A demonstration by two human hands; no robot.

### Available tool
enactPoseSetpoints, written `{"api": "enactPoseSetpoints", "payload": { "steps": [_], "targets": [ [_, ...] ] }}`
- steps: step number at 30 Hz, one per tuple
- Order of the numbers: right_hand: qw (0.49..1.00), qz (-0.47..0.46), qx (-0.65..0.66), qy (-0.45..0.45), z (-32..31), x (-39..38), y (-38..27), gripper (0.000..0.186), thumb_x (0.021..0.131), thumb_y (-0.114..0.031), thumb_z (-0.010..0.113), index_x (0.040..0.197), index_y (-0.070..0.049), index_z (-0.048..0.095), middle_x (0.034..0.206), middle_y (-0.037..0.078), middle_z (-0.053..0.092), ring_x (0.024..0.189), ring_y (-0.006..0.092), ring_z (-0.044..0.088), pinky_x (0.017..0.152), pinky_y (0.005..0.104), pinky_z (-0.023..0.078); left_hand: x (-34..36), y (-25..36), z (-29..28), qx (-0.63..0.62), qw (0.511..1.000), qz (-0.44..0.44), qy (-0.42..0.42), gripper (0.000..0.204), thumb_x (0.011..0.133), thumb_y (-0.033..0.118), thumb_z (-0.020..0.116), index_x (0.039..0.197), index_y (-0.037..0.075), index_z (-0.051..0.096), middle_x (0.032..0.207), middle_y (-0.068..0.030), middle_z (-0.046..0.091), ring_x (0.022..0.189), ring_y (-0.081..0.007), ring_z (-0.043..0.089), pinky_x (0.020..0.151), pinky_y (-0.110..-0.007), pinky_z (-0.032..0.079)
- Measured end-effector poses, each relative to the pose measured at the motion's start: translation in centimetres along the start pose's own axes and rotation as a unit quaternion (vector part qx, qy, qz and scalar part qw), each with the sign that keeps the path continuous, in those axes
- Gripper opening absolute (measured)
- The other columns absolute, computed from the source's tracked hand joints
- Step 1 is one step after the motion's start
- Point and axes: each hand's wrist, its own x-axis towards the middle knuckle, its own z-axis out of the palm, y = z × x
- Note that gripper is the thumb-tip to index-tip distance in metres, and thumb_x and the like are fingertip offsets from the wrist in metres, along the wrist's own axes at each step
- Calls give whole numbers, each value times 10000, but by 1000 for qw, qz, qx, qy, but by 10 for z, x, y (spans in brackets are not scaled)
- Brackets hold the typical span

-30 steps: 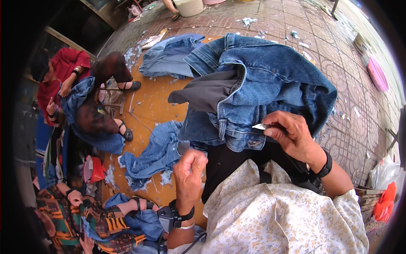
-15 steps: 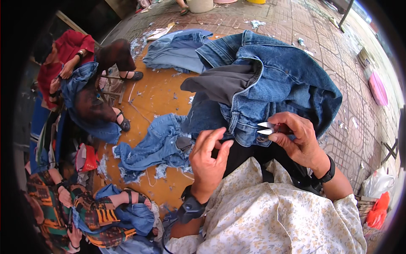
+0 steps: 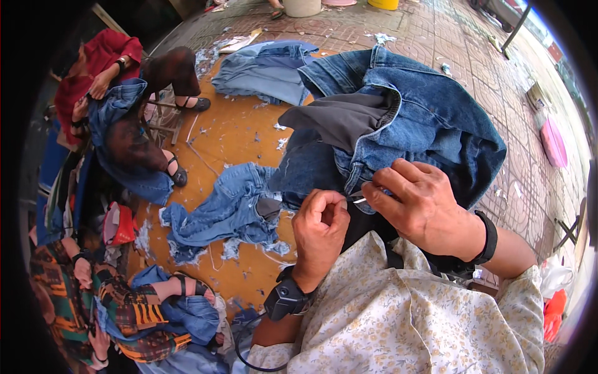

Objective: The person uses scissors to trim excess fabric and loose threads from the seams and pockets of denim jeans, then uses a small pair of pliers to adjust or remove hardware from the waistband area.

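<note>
Across my lap lie dark blue jeans (image 3: 445, 103), bunched up, with a grey pocket lining (image 3: 339, 118) hanging out. My right hand (image 3: 427, 209) is closed around small thread snips (image 3: 359, 201); only a bit of the pale blade shows, the rest is behind my fingers. Just left of the blade, my left hand (image 3: 319, 234) is closed in a pinch beside the lower edge of the jeans. What sits between its thumb and forefinger is too small to make out.
Lighter jeans (image 3: 221, 209) lie on the orange-brown board (image 3: 205, 140), among thread scraps; folded jeans (image 3: 265, 71) lie farther back. At left, a person in red (image 3: 109, 56) and another in a patterned garment (image 3: 128, 311) handle denim. A pink basin (image 3: 553, 142) stands at right.
My right hand has moved left and down with the snips, its back now turned up. My left hand has shifted slightly right, and its spread fingers have closed into a pinch.
</note>
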Motion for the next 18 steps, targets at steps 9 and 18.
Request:
{"api": "enactPoseSetpoints", "payload": {
  "steps": [9,18],
  "targets": [
    [1000,-5,-25,-18,-4,5,-3,261,646,-153,604,873,-27,620,839,61,513,809,196,528,623,294,453,1,-1,1,2,1000,4,-24,101,766,-39,617,851,12,594,732,-69,558,571,-148,545,515,-271,440],
    [999,-15,-37,-32,-4,11,-7,210,639,-151,608,811,-31,603,790,52,482,783,194,521,618,300,453,-1,-3,1,22,999,14,-20,65,788,-21,598,822,11,551,743,-100,548,605,-230,562,549,-320,449]
  ]
}}
